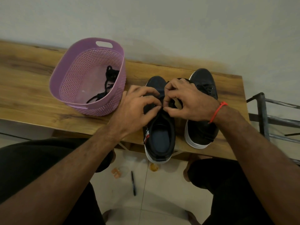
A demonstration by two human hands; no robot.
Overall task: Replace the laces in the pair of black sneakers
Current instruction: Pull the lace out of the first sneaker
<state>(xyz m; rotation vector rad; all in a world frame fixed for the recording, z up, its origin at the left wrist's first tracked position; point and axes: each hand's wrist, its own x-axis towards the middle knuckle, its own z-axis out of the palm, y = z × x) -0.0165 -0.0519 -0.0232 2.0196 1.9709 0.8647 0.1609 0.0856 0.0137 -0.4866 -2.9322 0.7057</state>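
Observation:
Two black sneakers with white soles stand on a wooden bench (32, 75). The left sneaker (159, 137) has its heel over the front edge. My left hand (138, 104) and my right hand (188, 101) meet over its eyelet area, fingertips pinched on the black lace there; the lace itself is mostly hidden by my fingers. The right sneaker (204, 85) stands beside it, laced, partly under my right wrist, which wears a red thread. A loose black lace (108, 78) lies in the purple basket (81, 101).
The purple basket sits to the left of the shoes on the bench. A wall is right behind the bench. A metal rack (272, 114) stands at the right. On the tiled floor below lie a black pen (133, 183) and small scraps.

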